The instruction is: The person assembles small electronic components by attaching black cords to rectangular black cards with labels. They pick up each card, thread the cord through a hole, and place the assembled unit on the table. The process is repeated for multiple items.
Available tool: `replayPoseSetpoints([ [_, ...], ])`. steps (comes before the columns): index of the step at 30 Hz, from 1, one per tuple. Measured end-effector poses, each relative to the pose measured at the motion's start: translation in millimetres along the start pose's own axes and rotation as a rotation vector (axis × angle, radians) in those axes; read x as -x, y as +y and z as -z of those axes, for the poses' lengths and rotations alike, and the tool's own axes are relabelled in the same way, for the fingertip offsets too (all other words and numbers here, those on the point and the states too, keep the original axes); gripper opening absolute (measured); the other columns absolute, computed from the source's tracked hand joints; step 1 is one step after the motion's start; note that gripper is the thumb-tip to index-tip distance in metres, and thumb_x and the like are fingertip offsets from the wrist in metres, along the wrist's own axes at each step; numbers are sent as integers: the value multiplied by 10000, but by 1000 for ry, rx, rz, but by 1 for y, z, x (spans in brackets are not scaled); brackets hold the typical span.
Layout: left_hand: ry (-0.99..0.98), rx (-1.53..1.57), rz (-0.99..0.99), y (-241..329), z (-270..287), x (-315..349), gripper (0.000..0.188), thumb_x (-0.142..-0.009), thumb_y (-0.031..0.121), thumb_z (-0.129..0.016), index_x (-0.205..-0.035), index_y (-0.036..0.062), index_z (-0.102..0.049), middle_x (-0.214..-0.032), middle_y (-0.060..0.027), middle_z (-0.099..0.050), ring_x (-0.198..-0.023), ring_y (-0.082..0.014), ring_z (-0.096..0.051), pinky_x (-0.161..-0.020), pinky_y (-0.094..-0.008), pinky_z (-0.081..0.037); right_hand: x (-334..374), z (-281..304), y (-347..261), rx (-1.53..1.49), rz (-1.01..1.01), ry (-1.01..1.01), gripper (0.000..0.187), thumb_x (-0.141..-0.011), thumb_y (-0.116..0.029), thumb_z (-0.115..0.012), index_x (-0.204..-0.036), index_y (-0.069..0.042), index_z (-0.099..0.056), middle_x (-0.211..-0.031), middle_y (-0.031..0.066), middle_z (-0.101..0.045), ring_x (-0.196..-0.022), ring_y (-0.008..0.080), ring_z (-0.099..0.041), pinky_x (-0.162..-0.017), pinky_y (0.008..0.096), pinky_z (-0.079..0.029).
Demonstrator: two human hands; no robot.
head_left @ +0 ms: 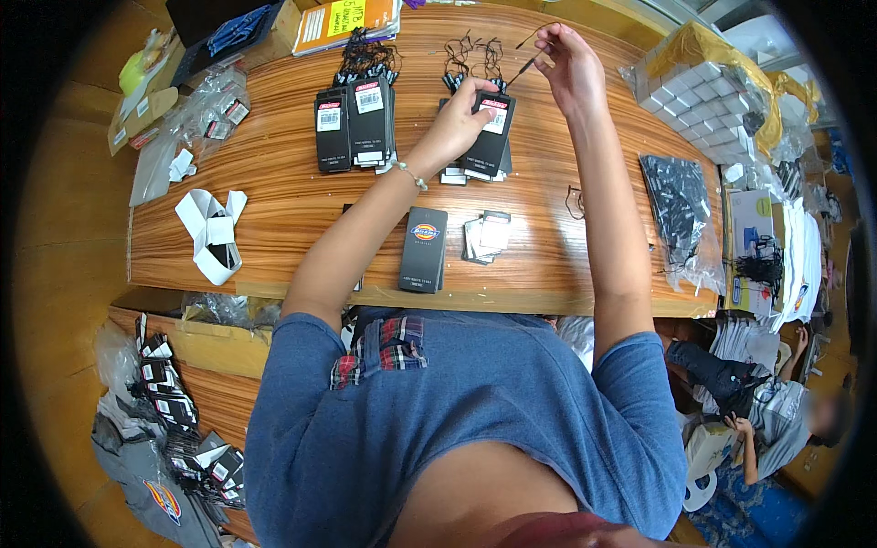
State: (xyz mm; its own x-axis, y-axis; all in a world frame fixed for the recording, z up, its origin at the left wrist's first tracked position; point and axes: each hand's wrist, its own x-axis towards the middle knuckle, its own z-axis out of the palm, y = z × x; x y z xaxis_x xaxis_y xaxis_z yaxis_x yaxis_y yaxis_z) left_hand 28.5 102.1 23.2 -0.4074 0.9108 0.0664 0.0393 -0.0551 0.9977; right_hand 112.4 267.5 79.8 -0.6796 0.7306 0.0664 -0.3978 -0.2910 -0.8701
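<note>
**Black tag and cord held above a wooden surface**

The left hand (454, 123) holds a black hang tag (493, 128) with a white label patch and a red strip at its top; the fingers are pinched on its upper left corner, thumb over the face. The tag stands tilted over a stack of similar tags (475, 164) at about 12 o'clock on the surface. The right hand (568, 64), just to the tag's 1 o'clock, pinches a thin black cord (523, 66) between pressed fingertips; the cord runs down toward the tag's top edge.

At 9 o'clock from the tag stands a second group of black tags (354, 123) with loose black cords (365, 55) bunched above them. At 6 o'clock lie a dark grey booklet tag (423, 248) and a small pile of white-faced tags (486, 236).

The surface (274, 173) is a striped brown wood top. At its 9 o'clock edge lie folded white paper strips (212, 233) and clear plastic bags (206, 114). At 3 o'clock a clear bag (681, 219) holds dark pieces, and at 2 o'clock a wrapped bundle of white boxes (708, 91) sits in plastic. A lower shelf (215, 384) at 7 o'clock carries more black tags (169, 393). Another person (767, 406) sits on the floor at 4 o'clock.
</note>
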Motion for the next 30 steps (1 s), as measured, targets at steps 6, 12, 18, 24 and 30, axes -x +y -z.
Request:
replayPoseSetpoints([
  [6,26,-238,-13,-12,4,-14,273,-767,108,-654,-1001,26,-540,-858,-97,-596,-709,-179,-567,-634,-275,-458,-85,31,24,-3,-142,-24,143,-823,-262,-570,-835,-119,-562,-719,-21,-542,-637,96,-469,-555,303,-379],
  [12,140,-930,-211,5,4,-9,325,-706,205,-718,-996,89,-627,-951,-67,-603,-891,-231,-519,-820,-344,-441,-101,21,44,424,-187,38,162,-861,-259,-543,-850,-130,-641,-743,-32,-512,-714,96,-437,-671,292,-358],
  [18,214,-1007,-337,26,11,28,449,-769,333,-650,-1144,98,-572,-1182,-114,-480,-1082,-302,-408,-950,-388,-340,-106,19,69,659,-379,38,104,-799,-181,-587,-788,-114,-666,-534,-22,-438,-434,93,-323,-415,274,-253],
  [24,289,-878,-250,74,59,116,388,-796,246,-635,-1144,88,-563,-1158,-113,-498,-1067,-297,-423,-942,-377,-333,-117,17,80,648,-530,52,113,-853,-211,-527,-841,-121,-594,-513,-70,-369,-420,73,-258,-416,240,-244],
  [30,338,-489,268,49,107,193,358,-799,156,-631,-1142,84,-562,-1106,-95,-542,-989,-237,-484,-869,-320,-384,-140,31,87,592,-609,96,205,-848,-263,-522,-693,-129,-524,-493,-38,-434,-387,88,-322,-363,245,-277],
])
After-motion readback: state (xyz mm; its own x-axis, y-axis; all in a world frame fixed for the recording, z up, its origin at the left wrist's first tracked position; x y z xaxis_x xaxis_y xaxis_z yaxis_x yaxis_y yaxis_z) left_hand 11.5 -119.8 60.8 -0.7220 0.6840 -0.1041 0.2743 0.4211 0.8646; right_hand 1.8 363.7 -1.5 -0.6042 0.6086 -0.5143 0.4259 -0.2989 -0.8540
